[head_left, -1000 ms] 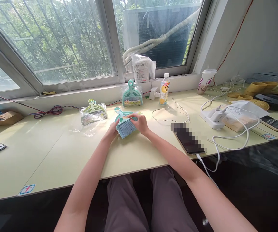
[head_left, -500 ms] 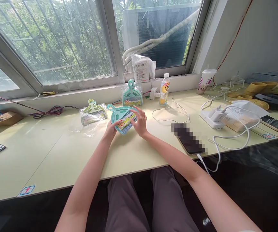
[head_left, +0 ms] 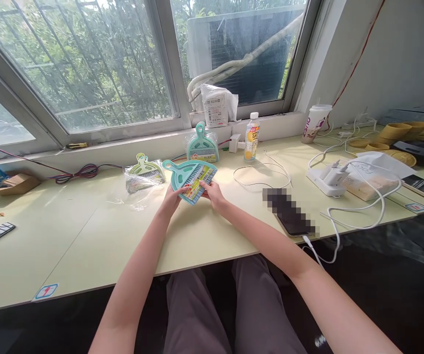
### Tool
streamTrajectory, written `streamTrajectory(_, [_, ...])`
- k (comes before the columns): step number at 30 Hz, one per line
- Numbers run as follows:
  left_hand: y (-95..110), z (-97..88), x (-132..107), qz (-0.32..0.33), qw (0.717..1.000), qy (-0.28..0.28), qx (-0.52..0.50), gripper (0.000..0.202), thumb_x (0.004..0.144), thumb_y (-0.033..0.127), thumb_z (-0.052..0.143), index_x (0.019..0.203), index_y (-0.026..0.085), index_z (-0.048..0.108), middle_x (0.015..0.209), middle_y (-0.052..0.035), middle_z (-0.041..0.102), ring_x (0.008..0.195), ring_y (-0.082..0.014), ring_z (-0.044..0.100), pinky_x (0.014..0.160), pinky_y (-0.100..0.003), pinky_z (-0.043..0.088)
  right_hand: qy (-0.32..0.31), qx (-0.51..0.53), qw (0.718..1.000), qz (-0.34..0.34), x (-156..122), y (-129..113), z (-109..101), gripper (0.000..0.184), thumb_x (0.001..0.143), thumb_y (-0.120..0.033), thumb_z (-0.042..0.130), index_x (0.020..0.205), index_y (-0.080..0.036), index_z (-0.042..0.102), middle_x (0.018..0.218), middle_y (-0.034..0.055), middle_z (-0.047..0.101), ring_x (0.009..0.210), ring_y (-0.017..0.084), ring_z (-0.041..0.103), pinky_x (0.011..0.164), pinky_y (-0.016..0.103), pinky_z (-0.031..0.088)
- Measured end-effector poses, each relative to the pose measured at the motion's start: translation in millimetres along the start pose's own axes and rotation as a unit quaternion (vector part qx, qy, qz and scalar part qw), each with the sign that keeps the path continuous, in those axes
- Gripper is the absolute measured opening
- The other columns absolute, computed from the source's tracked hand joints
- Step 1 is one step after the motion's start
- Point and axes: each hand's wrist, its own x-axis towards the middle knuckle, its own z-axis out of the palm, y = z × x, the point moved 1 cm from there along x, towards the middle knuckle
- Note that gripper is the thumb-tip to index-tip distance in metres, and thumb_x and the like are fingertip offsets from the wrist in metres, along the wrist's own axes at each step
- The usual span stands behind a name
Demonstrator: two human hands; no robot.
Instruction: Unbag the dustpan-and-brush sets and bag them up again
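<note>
A small teal dustpan-and-brush set (head_left: 189,178) with a colourful label is held up over the pale yellow desk (head_left: 86,231). My left hand (head_left: 171,197) grips its lower left edge. My right hand (head_left: 212,191) pinches its lower right edge by the label. Behind it, a green set in a clear bag (head_left: 143,172) lies on the desk, and another teal bagged set (head_left: 201,145) leans on the window ledge.
A phone on a cable (head_left: 289,216) lies to the right, with a white charger block (head_left: 327,178) and looping cables. A drink bottle (head_left: 251,137), a white packet (head_left: 215,105) and a cup (head_left: 313,123) stand by the window. Bowls (head_left: 392,132) sit far right.
The teal set was turned over from its bristle side to its labelled side and lifted off the desk. My right hand moved from its top to its lower right edge.
</note>
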Motion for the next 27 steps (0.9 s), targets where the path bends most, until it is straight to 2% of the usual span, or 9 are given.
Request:
streamTrajectory(5, [-0.6, -3.2, 4.5, -0.001, 0.999, -0.017, 0.027, 0.056, 0.069, 0.043, 0.075, 0.117, 0.02, 0.058, 0.115, -0.0114, 0.064, 0.114, -0.03, 0.059, 0.097, -0.043, 0.048, 0.019, 0.008, 1.0, 0.007, 3.0, 0.6, -4.1, 0.007, 0.084, -0.02, 0.066, 0.087, -0.017, 0.061, 0.089, 0.005, 0.073, 0.08, 0.018, 0.071, 0.08, 0.037, 0.062])
streamTrajectory(9, [6.3, -28.0, 10.1, 0.013, 0.982, 0.052, 0.181, 0.057, 0.086, 0.06, 0.042, 0.121, 0.017, 0.057, 0.116, -0.0159, 0.063, 0.116, -0.0321, 0.056, 0.098, -0.05, 0.044, 0.025, 0.015, 1.0, -0.009, 7.1, -4.1, -9.1, 0.005, 0.085, -0.019, 0.065, 0.088, -0.017, 0.062, 0.089, 0.0044, 0.073, 0.078, 0.016, 0.071, 0.08, 0.036, 0.061])
streamTrajectory(11, [11.7, -49.0, 8.1, 0.068, 0.915, 0.149, 0.369, 0.053, 0.087, 0.05, 0.047, 0.127, 0.016, 0.053, 0.129, -0.0189, 0.056, 0.127, -0.0346, 0.046, 0.105, -0.054, 0.034, 0.032, 0.013, 0.999, -0.013, 9.1, -7.1, -12.6, 0.003, 0.085, -0.018, 0.064, 0.088, -0.016, 0.062, 0.089, 0.0043, 0.073, 0.077, 0.016, 0.071, 0.08, 0.035, 0.061])
streamTrajectory(13, [14.5, -71.0, 2.8, 0.082, 0.807, 0.25, 0.529, 0.059, 0.082, 0.041, 0.055, 0.134, 0.013, 0.048, 0.146, -0.0237, 0.038, 0.139, -0.0403, 0.027, 0.109, -0.061, 0.02, 0.043, 0.012, 0.999, -0.013, 10.6, -9.1, -16.0, 0.003, 0.085, -0.017, 0.064, 0.088, -0.016, 0.062, 0.089, 0.0042, 0.074, 0.078, 0.016, 0.071, 0.079, 0.035, 0.062])
streamTrajectory(14, [14.5, -80.8, 0.0, 0.071, 0.765, 0.265, 0.582, 0.062, 0.081, 0.037, 0.057, 0.136, 0.012, 0.045, 0.149, -0.0263, 0.032, 0.141, -0.042, 0.021, 0.108, -0.064, 0.016, 0.049, 0.011, 0.999, -0.012, 11.2, -9.5, -17.5, 0.003, 0.085, -0.017, 0.064, 0.088, -0.016, 0.062, 0.088, 0.0041, 0.074, 0.078, 0.016, 0.071, 0.079, 0.034, 0.062])
streamTrajectory(16, [12.2, -95.8, -4.1, 0.013, 0.721, 0.241, 0.65, 0.056, 0.081, 0.029, 0.055, 0.132, 0.008, 0.049, 0.144, -0.0319, 0.035, 0.138, -0.0456, 0.025, 0.105, -0.067, 0.018, 0.06, 0.011, 0.998, -0.01, 12.4, -9.5, -19.8, 0.004, 0.085, -0.016, 0.064, 0.088, -0.016, 0.063, 0.087, 0.0039, 0.074, 0.078, 0.016, 0.071, 0.078, 0.034, 0.062])
streamTrajectory(20, [8.8, -101.1, -5.1, -0.034, 0.71, 0.153, 0.687, 0.039, 0.08, 0.017, 0.046, 0.114, 0.009, 0.064, 0.115, -0.0298, 0.06, 0.118, -0.0451, 0.051, 0.096, -0.062, 0.034, 0.071, 0.006, 0.997, -0.005, 14.8, -7.8, -22.3, 0.004, 0.084, -0.015, 0.065, 0.088, -0.015, 0.063, 0.087, 0.0042, 0.073, 0.075, 0.015, 0.071, 0.077, 0.033, 0.062])
streamTrajectory(24, [11.9, -82.8, -1.3, 0.123, 0.76, 0.131, 0.625, 0.056, 0.073, 0.008, 0.044, 0.125, 0.022, 0.061, 0.102, -0.015, 0.069, 0.111, -0.0337, 0.058, 0.106, -0.056, 0.031, 0.075, 0.001, 0.997, -0.004, 16.9, -6.6, -23.3, 0.008, 0.081, -0.016, 0.068, 0.087, -0.015, 0.063, 0.087, 0.0045, 0.073, 0.073, 0.015, 0.07, 0.075, 0.033, 0.062])
streamTrajectory(27, [11.4, -72.0, 0.0, 0.204, 0.746, 0.071, 0.63, 0.06, 0.07, 0.003, 0.041, 0.118, 0.028, 0.066, 0.104, -0.0051, 0.07, 0.117, -0.0264, 0.056, 0.118, -0.056, 0.009, 0.081, -0.005, 0.997, -0.002, 17.5, -6.6, -23.9, 0.008, 0.081, -0.016, 0.069, 0.086, -0.015, 0.062, 0.087, 0.0047, 0.073, 0.072, 0.015, 0.07, 0.074, 0.032, 0.062])
